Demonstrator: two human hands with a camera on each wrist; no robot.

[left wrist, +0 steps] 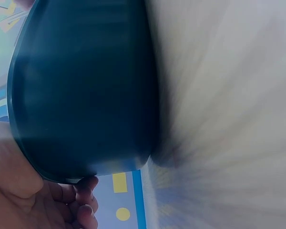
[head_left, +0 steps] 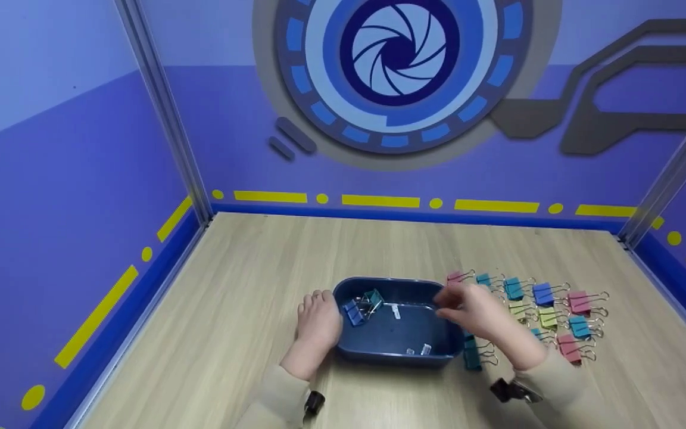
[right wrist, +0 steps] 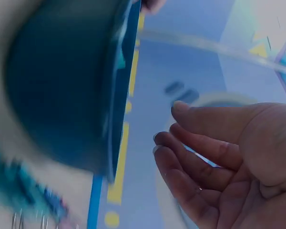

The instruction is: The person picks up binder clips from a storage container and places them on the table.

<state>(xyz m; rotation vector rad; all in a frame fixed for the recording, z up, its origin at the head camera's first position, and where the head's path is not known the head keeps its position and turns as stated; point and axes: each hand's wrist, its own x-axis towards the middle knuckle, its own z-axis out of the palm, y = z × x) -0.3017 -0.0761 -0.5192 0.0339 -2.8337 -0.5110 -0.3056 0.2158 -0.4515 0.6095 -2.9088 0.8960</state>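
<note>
A dark blue plastic box [head_left: 399,359] stands on the table, also seen from outside in the left wrist view. Inside, at its left end, lie a blue binder clip [head_left: 354,313] and a green one [head_left: 373,300]. My left hand [head_left: 319,319] rests against the box's left end, its palm at the rim and its fingers loosely bent by the corner in the left wrist view. Over the box's right end hovers my right hand [head_left: 471,310]. In the right wrist view its thumb and fingers [right wrist: 195,157] are apart, with nothing between them.
Several binder clips in red, teal, blue and yellow lie in rows right of the box, among them a red clip [head_left: 579,302] and a teal clip [head_left: 472,353]. Small whitish pieces [head_left: 395,311] show on the box floor. Blue panels [head_left: 224,119] wall the table [head_left: 248,262].
</note>
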